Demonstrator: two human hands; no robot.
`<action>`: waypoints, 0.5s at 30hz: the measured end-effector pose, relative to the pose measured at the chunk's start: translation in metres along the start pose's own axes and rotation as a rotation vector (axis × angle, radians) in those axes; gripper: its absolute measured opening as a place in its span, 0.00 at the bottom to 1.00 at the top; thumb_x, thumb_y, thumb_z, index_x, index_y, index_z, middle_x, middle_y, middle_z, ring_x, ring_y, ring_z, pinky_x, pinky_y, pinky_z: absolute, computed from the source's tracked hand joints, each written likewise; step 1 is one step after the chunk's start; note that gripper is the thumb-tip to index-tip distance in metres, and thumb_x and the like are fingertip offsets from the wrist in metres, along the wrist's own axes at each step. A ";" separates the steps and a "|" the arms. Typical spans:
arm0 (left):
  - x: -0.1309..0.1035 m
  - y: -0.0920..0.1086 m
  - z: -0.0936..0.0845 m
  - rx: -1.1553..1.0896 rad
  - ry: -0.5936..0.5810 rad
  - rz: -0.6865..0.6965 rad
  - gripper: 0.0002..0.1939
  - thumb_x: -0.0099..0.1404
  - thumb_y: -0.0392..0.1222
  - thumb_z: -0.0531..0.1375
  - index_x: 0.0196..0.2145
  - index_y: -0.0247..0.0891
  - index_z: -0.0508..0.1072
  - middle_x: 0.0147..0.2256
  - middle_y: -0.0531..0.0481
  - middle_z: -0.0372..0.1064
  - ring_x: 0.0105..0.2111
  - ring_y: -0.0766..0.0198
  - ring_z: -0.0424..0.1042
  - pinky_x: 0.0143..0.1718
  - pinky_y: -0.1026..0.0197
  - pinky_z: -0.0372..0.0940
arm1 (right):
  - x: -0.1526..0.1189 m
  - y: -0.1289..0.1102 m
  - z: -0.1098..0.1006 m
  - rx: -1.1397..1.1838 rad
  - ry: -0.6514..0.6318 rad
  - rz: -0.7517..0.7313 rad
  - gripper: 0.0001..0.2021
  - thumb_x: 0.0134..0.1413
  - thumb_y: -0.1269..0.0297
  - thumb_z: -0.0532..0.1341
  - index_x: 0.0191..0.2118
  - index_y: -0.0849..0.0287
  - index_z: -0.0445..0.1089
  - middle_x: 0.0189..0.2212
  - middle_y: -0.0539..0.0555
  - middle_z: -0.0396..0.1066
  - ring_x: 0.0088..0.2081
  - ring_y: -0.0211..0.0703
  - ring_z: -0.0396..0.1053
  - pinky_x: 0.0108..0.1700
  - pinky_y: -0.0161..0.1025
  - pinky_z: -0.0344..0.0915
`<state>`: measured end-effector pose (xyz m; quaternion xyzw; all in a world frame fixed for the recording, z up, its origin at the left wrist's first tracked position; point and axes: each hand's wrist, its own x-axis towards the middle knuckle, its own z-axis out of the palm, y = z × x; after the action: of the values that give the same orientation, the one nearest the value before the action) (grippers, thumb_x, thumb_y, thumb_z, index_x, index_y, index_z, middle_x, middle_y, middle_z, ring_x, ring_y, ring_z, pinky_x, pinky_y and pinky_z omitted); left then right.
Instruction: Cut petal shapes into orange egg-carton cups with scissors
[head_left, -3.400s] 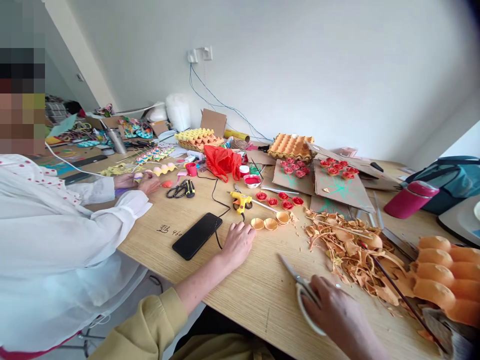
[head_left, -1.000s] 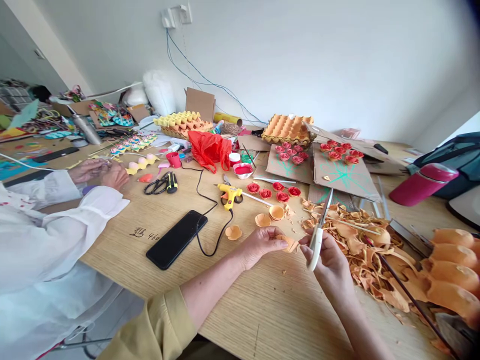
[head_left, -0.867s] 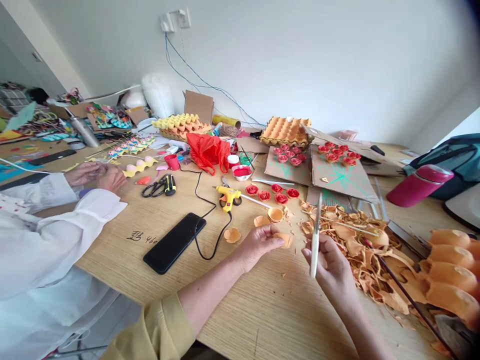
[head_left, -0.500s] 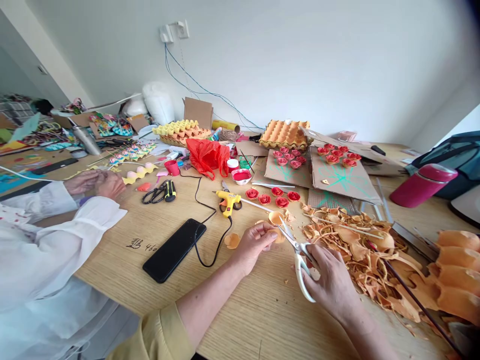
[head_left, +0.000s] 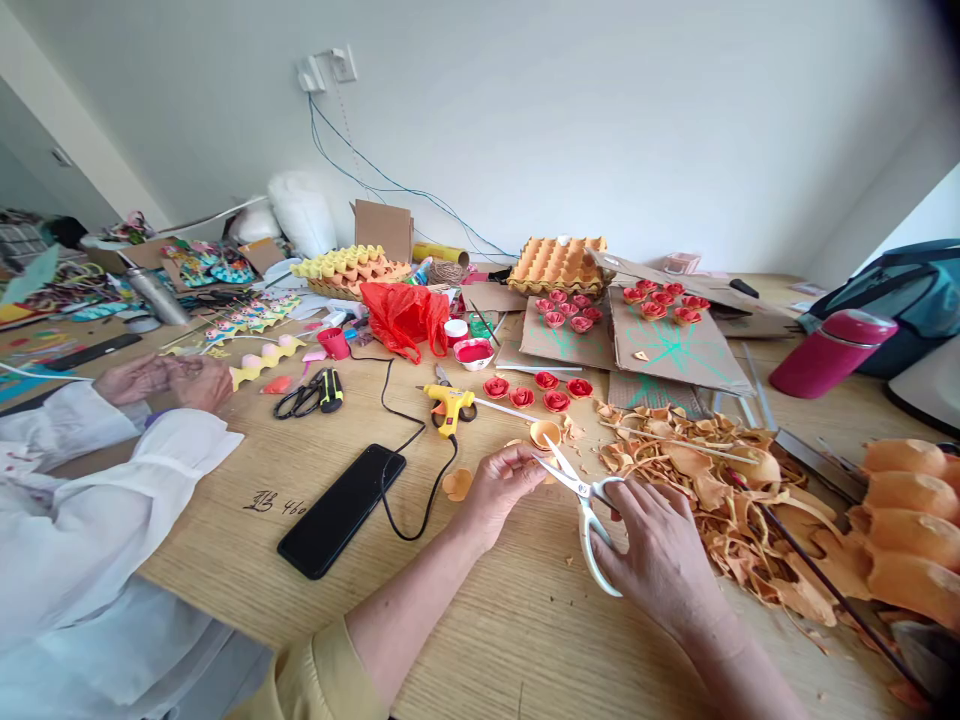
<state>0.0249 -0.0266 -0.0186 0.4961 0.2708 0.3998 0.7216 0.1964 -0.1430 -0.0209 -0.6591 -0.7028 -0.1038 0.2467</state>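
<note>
My right hand (head_left: pixel 660 550) is closed round the white handles of a pair of scissors (head_left: pixel 582 488), whose blades are apart and point up and left at my left fingertips. My left hand (head_left: pixel 499 490) pinches a small orange egg-carton piece, mostly hidden behind the fingers and blades. Just beyond the blades sits an orange egg-carton cup (head_left: pixel 545 433). A cut orange petal shape (head_left: pixel 457 485) lies left of my left hand. Orange carton scraps (head_left: pixel 705 480) are heaped to the right of the scissors.
A yellow glue gun (head_left: pixel 448 405), a black phone (head_left: pixel 341 510) and red paper roses (head_left: pixel 521 397) lie around my hands. Red paint (head_left: pixel 474 352) stands behind. At right are a pink flask (head_left: pixel 832 352) and orange egg carton (head_left: pixel 907 510). Another person's hands (head_left: pixel 165 380) work at left.
The camera view has shifted slightly, so most things sit a little further left. The scissor blades have moved against my left fingertips, and less of the orange piece shows.
</note>
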 end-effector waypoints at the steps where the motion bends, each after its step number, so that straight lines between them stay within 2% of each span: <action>1: 0.000 -0.001 0.000 0.000 -0.008 -0.003 0.13 0.53 0.48 0.72 0.31 0.37 0.80 0.30 0.50 0.74 0.32 0.67 0.68 0.36 0.63 0.58 | 0.000 -0.001 0.000 -0.003 -0.001 0.003 0.07 0.56 0.60 0.61 0.33 0.55 0.63 0.30 0.52 0.71 0.31 0.46 0.67 0.43 0.45 0.56; 8: -0.002 -0.002 0.002 0.028 -0.058 -0.046 0.14 0.53 0.48 0.72 0.32 0.36 0.81 0.32 0.47 0.76 0.35 0.62 0.72 0.40 0.60 0.62 | 0.000 -0.004 -0.001 0.035 0.007 0.014 0.05 0.56 0.62 0.61 0.35 0.54 0.65 0.32 0.53 0.72 0.34 0.48 0.68 0.47 0.46 0.57; 15: -0.003 -0.006 0.000 -0.003 -0.121 -0.067 0.13 0.54 0.47 0.71 0.34 0.37 0.81 0.35 0.48 0.78 0.38 0.62 0.73 0.46 0.58 0.63 | -0.002 -0.003 0.000 0.062 -0.040 -0.002 0.07 0.57 0.59 0.61 0.38 0.55 0.64 0.35 0.54 0.72 0.38 0.51 0.69 0.52 0.50 0.56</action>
<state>0.0255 -0.0300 -0.0244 0.5087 0.2426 0.3452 0.7505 0.1933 -0.1449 -0.0209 -0.6522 -0.7113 -0.0689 0.2529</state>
